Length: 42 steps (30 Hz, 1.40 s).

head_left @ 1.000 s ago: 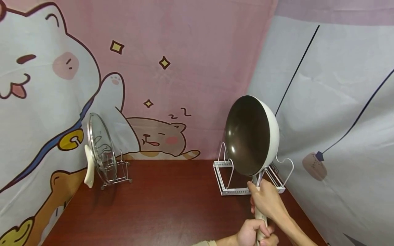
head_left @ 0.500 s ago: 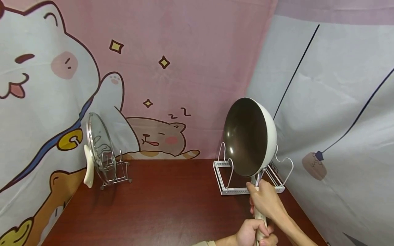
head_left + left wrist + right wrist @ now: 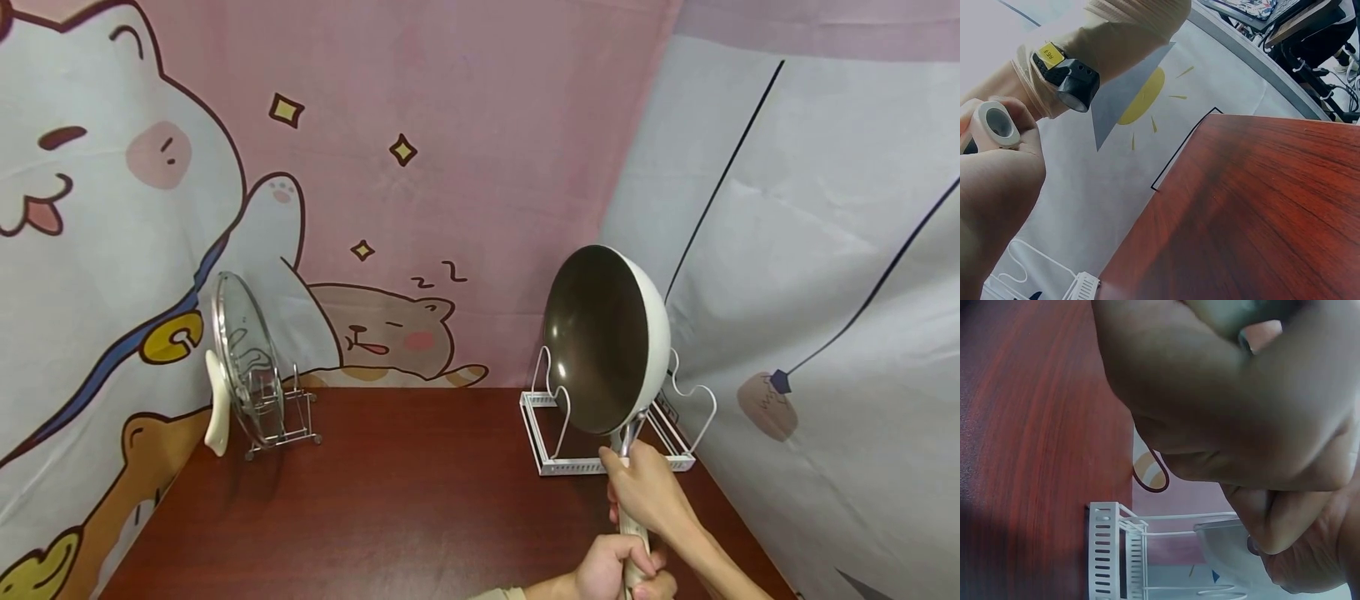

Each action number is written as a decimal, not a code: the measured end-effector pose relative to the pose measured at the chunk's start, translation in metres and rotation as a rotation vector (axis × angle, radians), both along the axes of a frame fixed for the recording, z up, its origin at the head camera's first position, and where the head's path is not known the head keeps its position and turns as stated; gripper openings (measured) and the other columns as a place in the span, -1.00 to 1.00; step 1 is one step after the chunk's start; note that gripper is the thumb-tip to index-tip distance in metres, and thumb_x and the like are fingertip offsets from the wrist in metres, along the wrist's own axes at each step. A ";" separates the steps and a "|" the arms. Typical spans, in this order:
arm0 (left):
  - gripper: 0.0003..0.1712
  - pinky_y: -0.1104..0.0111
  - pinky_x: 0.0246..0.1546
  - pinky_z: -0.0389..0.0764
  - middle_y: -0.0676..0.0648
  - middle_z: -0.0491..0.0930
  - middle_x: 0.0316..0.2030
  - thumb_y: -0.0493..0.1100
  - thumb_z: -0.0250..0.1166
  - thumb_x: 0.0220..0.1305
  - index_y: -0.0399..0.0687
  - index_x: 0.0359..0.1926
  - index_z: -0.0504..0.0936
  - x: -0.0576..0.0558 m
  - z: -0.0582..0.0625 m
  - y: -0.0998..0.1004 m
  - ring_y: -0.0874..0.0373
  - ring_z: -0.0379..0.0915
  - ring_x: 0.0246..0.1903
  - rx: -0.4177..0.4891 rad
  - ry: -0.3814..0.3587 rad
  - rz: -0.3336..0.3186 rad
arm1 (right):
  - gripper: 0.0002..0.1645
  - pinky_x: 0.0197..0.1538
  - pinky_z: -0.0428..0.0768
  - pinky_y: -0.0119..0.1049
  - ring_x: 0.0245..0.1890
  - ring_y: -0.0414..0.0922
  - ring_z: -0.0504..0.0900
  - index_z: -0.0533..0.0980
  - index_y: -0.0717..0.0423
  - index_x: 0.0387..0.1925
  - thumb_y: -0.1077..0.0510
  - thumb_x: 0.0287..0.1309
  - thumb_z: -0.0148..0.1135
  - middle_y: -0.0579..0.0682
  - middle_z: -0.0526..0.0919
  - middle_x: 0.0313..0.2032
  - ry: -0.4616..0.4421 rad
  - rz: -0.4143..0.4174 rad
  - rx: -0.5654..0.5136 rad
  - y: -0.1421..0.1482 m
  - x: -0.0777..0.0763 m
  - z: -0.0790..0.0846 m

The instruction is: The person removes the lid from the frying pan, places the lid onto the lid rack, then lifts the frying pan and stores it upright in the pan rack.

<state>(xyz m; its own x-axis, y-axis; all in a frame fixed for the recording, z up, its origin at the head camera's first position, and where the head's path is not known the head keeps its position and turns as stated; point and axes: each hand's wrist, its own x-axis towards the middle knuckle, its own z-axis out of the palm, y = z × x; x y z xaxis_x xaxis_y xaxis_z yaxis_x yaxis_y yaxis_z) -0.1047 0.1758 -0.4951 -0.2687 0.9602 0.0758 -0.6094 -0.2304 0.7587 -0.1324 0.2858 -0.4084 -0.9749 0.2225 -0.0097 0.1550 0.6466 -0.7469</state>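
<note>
In the head view a wok (image 3: 600,342), white outside and dark inside, is tilted up on its side, its open face turned left. It stands between the wire loops of a white rack (image 3: 577,467), overlapping the rack's frame. My right hand (image 3: 651,490) grips the pale handle close to the wok's metal neck (image 3: 632,433). Lower down, my left hand (image 3: 618,571) wraps the handle's end. The left wrist view shows the handle's holed tip (image 3: 1000,122) poking out of the left fist. Curled right-hand fingers (image 3: 1229,425) fill the right wrist view.
A glass lid (image 3: 247,358) with a cream handle (image 3: 217,404) leans upright in a small metal rack (image 3: 300,433) at the table's left. The dark red table (image 3: 420,492) meets a printed cloth wall (image 3: 510,167) behind and another at right.
The wok has sunk a little and shifted slightly left toward the white rack's loops. Both hands keep their grip on the handle.
</note>
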 end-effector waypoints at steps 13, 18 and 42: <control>-0.68 0.51 -0.54 0.09 0.33 0.21 -0.74 -0.14 -0.28 0.22 0.36 -0.56 0.27 -0.001 0.003 0.003 0.40 0.01 -0.67 0.003 -0.038 0.014 | -0.64 -0.61 0.62 -0.19 -0.78 -0.07 0.65 0.49 0.18 -0.35 0.09 0.66 0.13 0.01 0.59 -0.69 -0.009 0.012 0.009 0.004 -0.005 -0.002; -0.65 0.50 -0.53 0.07 0.33 0.20 -0.74 -0.15 -0.30 0.24 0.37 -0.57 0.26 -0.001 0.003 0.002 0.40 0.00 -0.66 0.004 -0.040 0.007 | -0.60 -0.61 0.60 -0.20 -0.78 -0.07 0.64 0.50 0.17 -0.39 0.09 0.66 0.13 0.00 0.58 -0.71 -0.016 0.016 0.021 0.004 -0.006 -0.004; -0.67 0.49 -0.51 0.03 0.34 0.20 -0.76 -0.13 -0.31 0.25 0.36 -0.59 0.21 -0.002 0.000 -0.001 0.38 -0.02 -0.67 0.015 -0.078 -0.002 | -0.62 -0.58 0.63 -0.20 -0.78 -0.07 0.63 0.50 0.15 -0.41 0.12 0.63 0.14 -0.01 0.56 -0.72 -0.032 0.027 -0.008 0.000 -0.009 -0.009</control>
<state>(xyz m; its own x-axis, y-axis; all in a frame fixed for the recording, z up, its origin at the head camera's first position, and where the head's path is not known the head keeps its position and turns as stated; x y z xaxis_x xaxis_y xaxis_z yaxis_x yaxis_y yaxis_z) -0.1068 0.1750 -0.4956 -0.2725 0.9597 0.0692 -0.6671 -0.2403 0.7051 -0.1417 0.2862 -0.4179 -0.9797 0.1959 -0.0424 0.1612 0.6448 -0.7471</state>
